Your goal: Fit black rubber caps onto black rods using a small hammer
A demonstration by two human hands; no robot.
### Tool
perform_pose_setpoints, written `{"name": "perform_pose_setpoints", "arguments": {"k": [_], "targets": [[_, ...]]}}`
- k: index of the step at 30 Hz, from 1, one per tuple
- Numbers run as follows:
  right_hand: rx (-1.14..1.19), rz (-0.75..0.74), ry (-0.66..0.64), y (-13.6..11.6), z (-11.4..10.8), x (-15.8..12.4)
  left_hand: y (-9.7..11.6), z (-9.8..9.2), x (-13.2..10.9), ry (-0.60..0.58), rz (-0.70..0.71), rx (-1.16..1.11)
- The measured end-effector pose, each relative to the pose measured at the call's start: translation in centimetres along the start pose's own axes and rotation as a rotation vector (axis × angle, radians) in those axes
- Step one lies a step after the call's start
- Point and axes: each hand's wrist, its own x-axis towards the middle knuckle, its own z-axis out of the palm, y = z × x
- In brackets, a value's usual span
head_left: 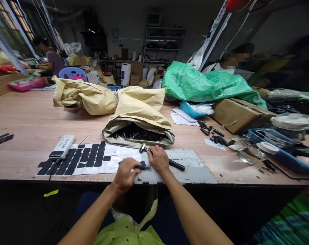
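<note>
My left hand (126,174) is closed in a pinch, slightly blurred, at a small black piece (142,165) over the near edge of a grey board (190,173). My right hand (159,158) is closed over the middle of a small hammer, whose metal head (143,147) points away to the left and whose black handle (176,165) sticks out to the right. The shaft under my fingers is hidden. Left of my hands, rows of flat black rounded pieces (93,154) lie on white sheets (111,166).
A tan sack (141,107) opens toward me, full of black parts (139,132). To the left lies a white digital device (62,146). On the right are black handle-like parts (218,139), a cardboard box (237,114), jars, and a green sack (202,83). Two people sit farther back.
</note>
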Motion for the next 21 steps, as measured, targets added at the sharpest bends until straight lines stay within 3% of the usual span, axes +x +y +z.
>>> {"name": "perform_pose_setpoints", "arguments": {"k": [2,4,8,11,13,15,18,21], "targets": [[-0.003,0.001,0.002,0.0,0.1,0.0,1.4,1.2,-2.6,-0.235,0.103,-0.084],[-0.003,0.001,0.009,0.1,0.2,0.0,1.5,2.9,-5.3,-0.418,0.079,-0.086],[0.008,-0.005,0.015,0.2,0.3,0.0,-1.8,6.6,-9.3,-0.548,-0.316,0.009],[0.012,-0.004,0.022,0.2,0.4,0.0,-4.0,8.5,-10.6,-0.620,-0.601,0.101],[0.012,-0.003,0.024,0.2,0.4,-0.1,-4.0,8.9,-10.5,-0.680,-0.652,0.123],[0.010,-0.005,0.024,0.2,0.4,-0.1,-2.7,8.3,-9.6,-0.751,-0.573,0.130],[-0.002,-0.008,0.024,0.1,0.3,-0.1,0.4,5.8,-6.5,-0.805,-0.298,0.029],[-0.015,-0.014,0.019,0.1,0.2,-0.1,2.0,2.1,-1.4,-0.678,-0.144,-0.292]]}}
